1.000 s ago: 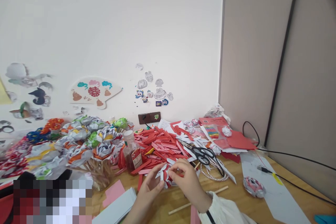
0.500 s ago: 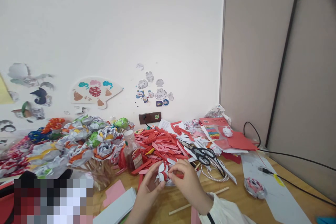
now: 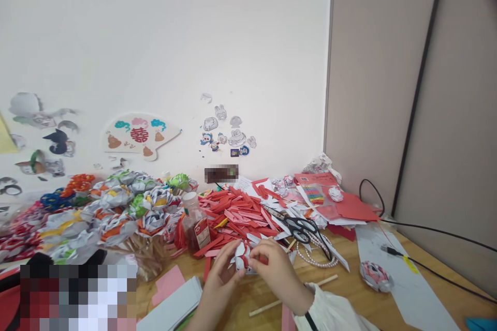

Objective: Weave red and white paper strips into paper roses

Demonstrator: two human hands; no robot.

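A small white-and-red folded paper flower (image 3: 242, 257) is held between my two hands above the near part of the table. My left hand (image 3: 222, 272) closes around its left side, thumb below and fingers behind. At its right edge, the thumb and forefinger of my right hand (image 3: 272, 265) pinch together on the paper. Right behind the hands lies a heap of folded red and pink paper strips (image 3: 240, 212). A bottle with a red label (image 3: 196, 225) stands just left of the heap. Black-handled scissors (image 3: 303, 228) rest beside a string of pearl beads (image 3: 318, 254).
Many paper flowers on sticks (image 3: 128, 212) crowd the left side. A stack of white paper strips (image 3: 174, 302) and a wooden stick (image 3: 267, 308) lie near me. On the right are a finished-looking paper flower (image 3: 376, 275), a black cable (image 3: 430, 269) and red paper sheets (image 3: 355, 208).
The paper flower has turned slightly in my fingers, showing more of its red edges. Both hands stay in nearly the same place.
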